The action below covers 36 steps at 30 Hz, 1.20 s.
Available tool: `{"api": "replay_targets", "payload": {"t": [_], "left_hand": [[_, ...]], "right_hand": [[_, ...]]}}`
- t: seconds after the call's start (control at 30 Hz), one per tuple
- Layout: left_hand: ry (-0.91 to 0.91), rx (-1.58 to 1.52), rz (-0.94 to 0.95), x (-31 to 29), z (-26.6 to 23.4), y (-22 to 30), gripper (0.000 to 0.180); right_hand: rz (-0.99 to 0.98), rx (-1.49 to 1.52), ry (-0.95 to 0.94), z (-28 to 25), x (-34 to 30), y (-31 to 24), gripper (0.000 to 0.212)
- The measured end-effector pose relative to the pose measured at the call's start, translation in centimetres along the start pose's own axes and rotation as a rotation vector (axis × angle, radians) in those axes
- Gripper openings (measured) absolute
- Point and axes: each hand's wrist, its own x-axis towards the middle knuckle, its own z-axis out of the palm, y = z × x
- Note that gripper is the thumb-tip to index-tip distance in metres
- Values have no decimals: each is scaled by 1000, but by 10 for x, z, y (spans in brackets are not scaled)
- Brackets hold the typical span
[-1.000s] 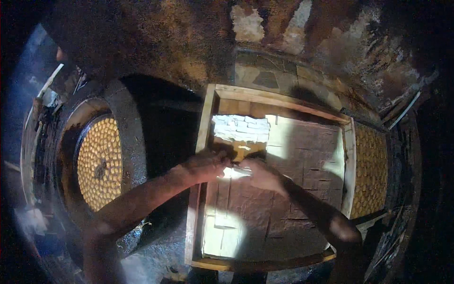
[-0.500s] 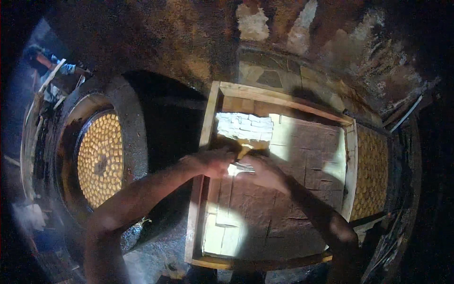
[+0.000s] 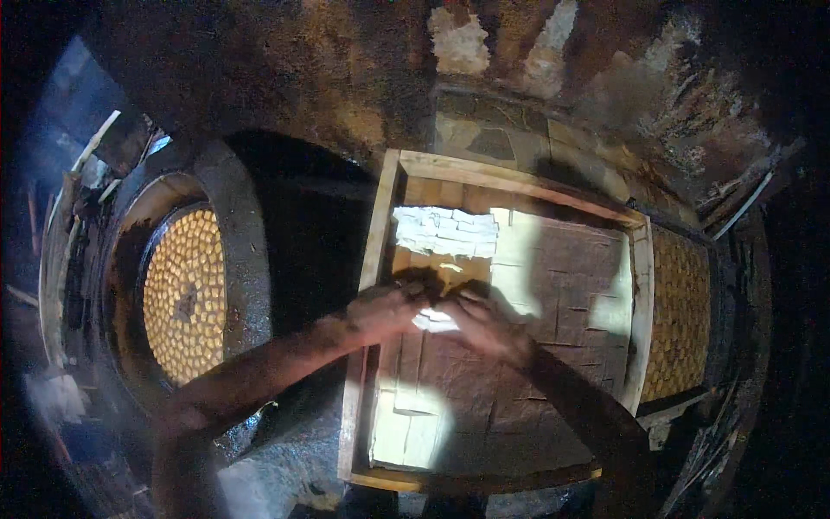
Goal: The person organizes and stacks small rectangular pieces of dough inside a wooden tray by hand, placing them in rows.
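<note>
The pale, flat slab (image 3: 484, 398) lies inside the wooden tray (image 3: 640, 311), covering most of its base. Thin straight lines divide its surface; sunlight falls on several patches, and the remainder is in shadow. The left hand (image 3: 393, 311) and right hand (image 3: 484, 329) are positioned over the slab's edge, on the left side of the tray. The fingers of both hands are bent, with the fingertips near each other; whether either hand pinches a piece cannot be told. A brightly lit strip of slab shows between the 2 hands.

Beyond the hands is an exposed section of brown tray base (image 3: 475, 275) bearing 1 small pale scrap (image 3: 450, 266). A group of white pieces (image 3: 445, 231), set close together, adjoins this section at its far side.

Left of the tray, a round pan (image 3: 160, 233) contains golden pieces (image 3: 186, 303). Right of the tray, more golden pieces (image 3: 679, 311) lie in rows.
</note>
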Motion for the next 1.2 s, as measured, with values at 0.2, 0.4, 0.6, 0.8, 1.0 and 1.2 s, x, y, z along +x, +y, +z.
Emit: {"api": "replay_targets", "payload": {"t": [0.2,0.4,0.6,0.8,1.0,1.2], "left_hand": [[-301,-296,-149,0,-13,-7,45],[102,49,-12,-6,17,7,54],[111,245,-141,-48,39,30,59],[-188,-104,-92,5,12,6,71],[-261,-119,-86,1,5,12,84],[142,236,22,-31,65,35,80]], "right_hand": [[436,710,-267,-25,15,-18,49],[186,-228,-85,-14,-3,-25,58],[65,-262,98,19,-21,-48,63],[382,290,-245,-1,-12,-21,47],[396,416,-183,2,-12,-21,54],[208,-49,-62,22,-47,-9,50]]}}
